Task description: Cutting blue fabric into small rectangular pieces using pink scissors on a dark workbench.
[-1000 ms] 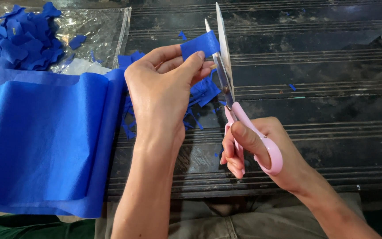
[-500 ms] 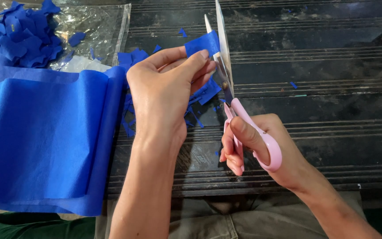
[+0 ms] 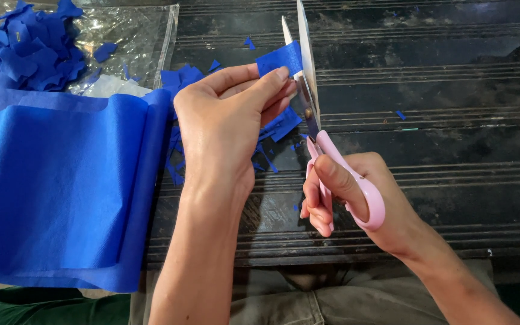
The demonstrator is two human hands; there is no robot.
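L hand (image 3: pixel 224 120) fingers pinch a small blue paper strip (image 3: pixel 279 59) btwn thumb and forefinger, other fingers curled behind it. Strip sits right btwn the open blades of the scissors (image 3: pixel 308 96), touching them, blade tips pointing away from the person. R hand (image 3: pixel 356 198) grips the pink scissor handles: thumb thru one loop, other fingers wrapped thru/around the lower loop, handles apart so blades stand open.

Taking the scissors as landmark: just left of and under the blades, behind the L hand, lies a loose heap of blue paper scraps (image 3: pixel 182 81) on the dark ribbed surface (image 3: pixel 452 150). A few tiny blue bits lie right of the blades, well apart. Further left of the scissors, a large folded blue paper sheet (image 3: pixel 55 186) lies flat, its folded edge near the L wrist. Far left and beyond the scissors, a clear plastic bag (image 3: pixel 133 42) lies with a pile of cut blue pieces (image 3: pixel 25 51) on it. Near side of the scissors, below both forearms, grey-green trousers (image 3: pixel 344 301) show.
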